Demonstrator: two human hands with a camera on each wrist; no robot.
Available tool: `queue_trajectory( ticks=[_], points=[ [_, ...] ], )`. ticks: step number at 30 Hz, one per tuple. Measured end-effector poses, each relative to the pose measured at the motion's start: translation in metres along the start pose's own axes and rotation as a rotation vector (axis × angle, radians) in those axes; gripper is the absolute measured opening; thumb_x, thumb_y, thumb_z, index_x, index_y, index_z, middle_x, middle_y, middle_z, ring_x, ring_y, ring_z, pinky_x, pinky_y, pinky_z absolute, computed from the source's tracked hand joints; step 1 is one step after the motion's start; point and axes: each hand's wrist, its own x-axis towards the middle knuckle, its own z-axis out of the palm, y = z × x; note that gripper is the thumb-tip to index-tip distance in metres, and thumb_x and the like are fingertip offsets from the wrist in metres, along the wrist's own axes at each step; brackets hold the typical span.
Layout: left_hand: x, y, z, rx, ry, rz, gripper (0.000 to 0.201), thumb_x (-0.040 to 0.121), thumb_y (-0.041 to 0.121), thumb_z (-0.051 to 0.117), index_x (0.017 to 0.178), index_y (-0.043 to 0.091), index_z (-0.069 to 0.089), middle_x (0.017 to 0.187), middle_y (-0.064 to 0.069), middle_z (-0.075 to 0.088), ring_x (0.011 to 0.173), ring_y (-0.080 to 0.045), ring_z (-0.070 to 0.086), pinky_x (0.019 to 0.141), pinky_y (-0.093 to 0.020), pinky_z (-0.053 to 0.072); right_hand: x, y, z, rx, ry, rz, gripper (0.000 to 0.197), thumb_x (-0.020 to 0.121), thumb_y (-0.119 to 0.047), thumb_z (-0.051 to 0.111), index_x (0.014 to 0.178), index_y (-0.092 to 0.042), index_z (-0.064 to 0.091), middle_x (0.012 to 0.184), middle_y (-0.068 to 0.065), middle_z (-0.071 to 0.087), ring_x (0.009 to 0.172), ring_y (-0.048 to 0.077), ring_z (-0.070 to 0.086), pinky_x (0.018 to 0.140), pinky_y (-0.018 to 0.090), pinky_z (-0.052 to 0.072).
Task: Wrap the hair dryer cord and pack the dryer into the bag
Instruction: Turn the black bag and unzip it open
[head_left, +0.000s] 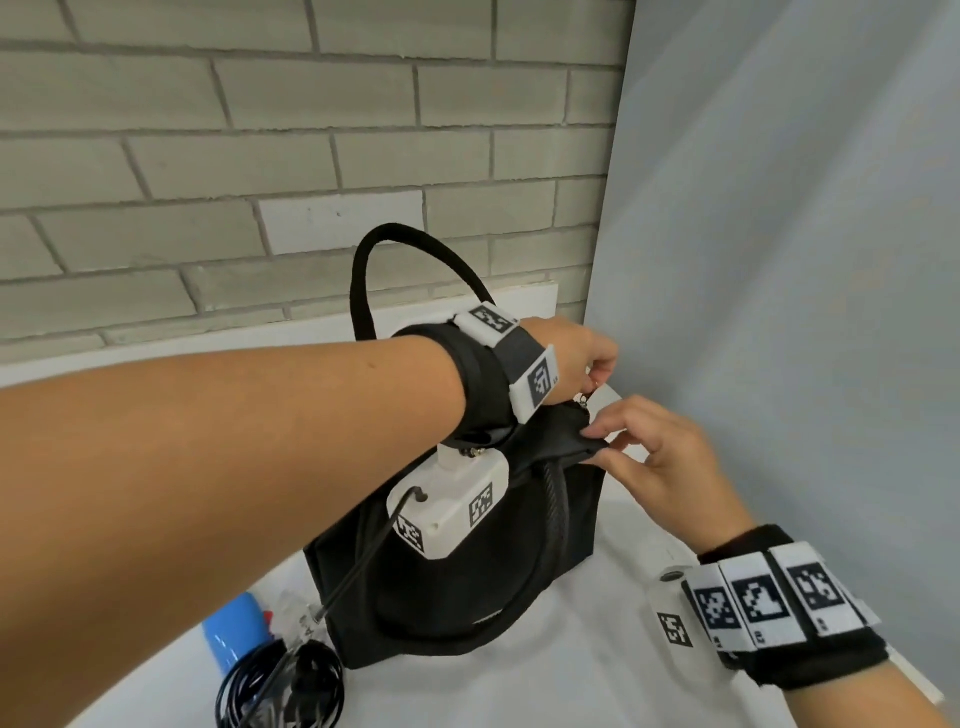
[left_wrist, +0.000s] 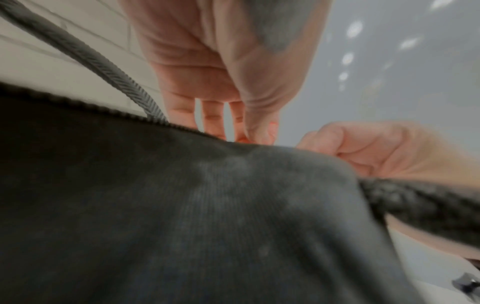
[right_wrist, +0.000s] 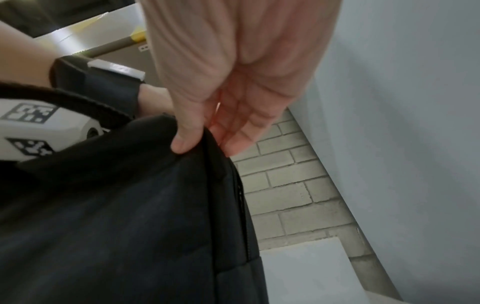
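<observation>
Left grip (head_left: 597, 364): pinching the zipper pull (head_left: 587, 399).
Right grip (head_left: 660, 457): pinching the bag (head_left: 467, 571) corner.
Bag: probably soft, floppy; brace fabric beside the zipper.

Lighting is even, diffuse and moderately bright, with soft shadows. The head view is sharp but bends straight lines near its edges. Both wrist views are soft; the black bag (left_wrist: 182, 216) is heavily blurred close up.

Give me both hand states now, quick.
Left hand: pinching the zipper pull at the bag top's far end.
Right hand: pinching the bag's top edge fabric beside it.
</observation>
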Motion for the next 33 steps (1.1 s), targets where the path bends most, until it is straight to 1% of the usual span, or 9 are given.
queue_trajectory(
  ticks=[3, 7, 12, 15, 18, 24, 26, 29, 33],
  points=[
    [-0.005, -0.005, -0.004, 0.066, -0.007, 0.003, 0.013, 0.091, 0.011, 0.04, 0.083, 0.021, 0.041, 0.062, 0.013, 0.039, 0.064, -0.011, 0.039, 0.052, -0.015, 0.025, -0.001, -0.003, 0.001, -0.085, 0.02, -0.013, 0.021, 0.073, -0.031, 0.054, 0.077, -0.013, 0.063, 0.074, -0.006, 0.056, 0.072, -0.003, 0.052, 0.066, 0.0, 0.038],
    [-0.011, -0.012, -0.019, 0.141, -0.048, -0.007, 0.012, 0.091, 0.011, 0.04, 0.084, 0.021, 0.041, 0.064, 0.01, 0.039, 0.059, -0.007, 0.037, 0.051, -0.018, 0.026, 0.001, 0.0, -0.001, -0.09, 0.047, 0.045, 0.013, 0.07, -0.02, 0.062, 0.071, -0.008, 0.063, 0.069, -0.001, 0.058, 0.074, 0.013, 0.053, 0.062, 0.005, 0.041],
    [-0.036, -0.025, -0.039, 0.293, -0.028, -0.052, 0.017, 0.09, 0.01, 0.037, 0.081, 0.024, 0.039, 0.063, 0.007, 0.038, 0.058, -0.008, 0.034, 0.05, -0.023, 0.023, 0.001, 0.009, -0.012, -0.045, 0.077, 0.199, 0.019, 0.069, -0.006, 0.074, 0.062, -0.014, 0.058, 0.066, -0.009, 0.059, 0.079, 0.015, 0.055, 0.066, 0.016, 0.044],
    [-0.066, -0.043, -0.039, 0.324, 0.056, -0.091, 0.014, 0.094, 0.019, 0.035, 0.082, 0.028, 0.036, 0.072, 0.003, 0.048, 0.069, -0.017, 0.043, 0.053, -0.025, 0.028, 0.001, 0.008, -0.014, -0.027, 0.084, 0.266, 0.029, 0.07, -0.006, 0.073, 0.057, -0.021, 0.053, 0.065, -0.006, 0.06, 0.073, 0.009, 0.057, 0.06, 0.01, 0.042],
    [-0.102, -0.066, -0.027, 0.332, 0.168, -0.083, 0.017, 0.095, 0.021, 0.033, 0.083, 0.032, 0.035, 0.087, 0.004, 0.055, 0.074, -0.02, 0.048, 0.055, -0.028, 0.033, 0.003, 0.009, -0.013, -0.017, 0.094, 0.318, 0.021, 0.07, -0.006, 0.073, 0.059, -0.012, 0.056, 0.066, 0.0, 0.062, 0.069, 0.011, 0.057, 0.057, 0.007, 0.041],
    [-0.168, -0.114, 0.018, 0.397, 0.334, -0.125, 0.026, 0.077, 0.005, 0.041, 0.092, 0.026, 0.043, 0.071, -0.003, 0.06, 0.04, -0.024, 0.048, 0.037, -0.021, 0.021, 0.003, 0.012, -0.015, -0.046, 0.065, 0.334, 0.023, 0.071, -0.009, 0.073, 0.06, -0.021, 0.057, 0.068, -0.002, 0.065, 0.079, 0.011, 0.058, 0.057, 0.006, 0.04],
    [-0.182, -0.119, 0.036, 0.329, 0.36, -0.167, 0.023, 0.078, 0.009, 0.04, 0.092, 0.026, 0.043, 0.072, 0.002, 0.056, 0.04, -0.023, 0.046, 0.039, -0.016, 0.015, 0.005, 0.005, -0.019, -0.062, -0.041, 0.282, 0.029, 0.072, -0.011, 0.073, 0.069, -0.036, 0.057, 0.089, -0.021, 0.06, 0.083, 0.006, 0.057, 0.061, 0.003, 0.04],
    [-0.185, -0.111, 0.053, 0.114, 0.491, -0.261, 0.015, 0.085, 0.03, 0.026, 0.091, 0.03, 0.04, 0.087, 0.008, 0.045, 0.052, -0.015, 0.044, 0.043, -0.026, 0.036, 0.014, -0.014, -0.035, -0.077, -0.237, 0.157, 0.038, 0.069, -0.024, 0.071, 0.084, -0.055, 0.056, 0.105, -0.031, 0.054, 0.099, -0.004, 0.052, 0.08, 0.005, 0.038],
    [-0.174, -0.101, 0.064, -0.081, 0.602, -0.282, 0.019, 0.084, 0.043, 0.022, 0.09, 0.034, 0.037, 0.095, 0.012, 0.048, 0.07, 0.0, 0.039, 0.053, -0.014, 0.031, 0.034, -0.068, -0.045, -0.029, -0.306, 0.018, 0.039, 0.064, -0.047, 0.053, 0.102, -0.057, 0.052, 0.119, -0.035, 0.05, 0.119, -0.008, 0.042, 0.097, 0.014, 0.033]
  ],
)
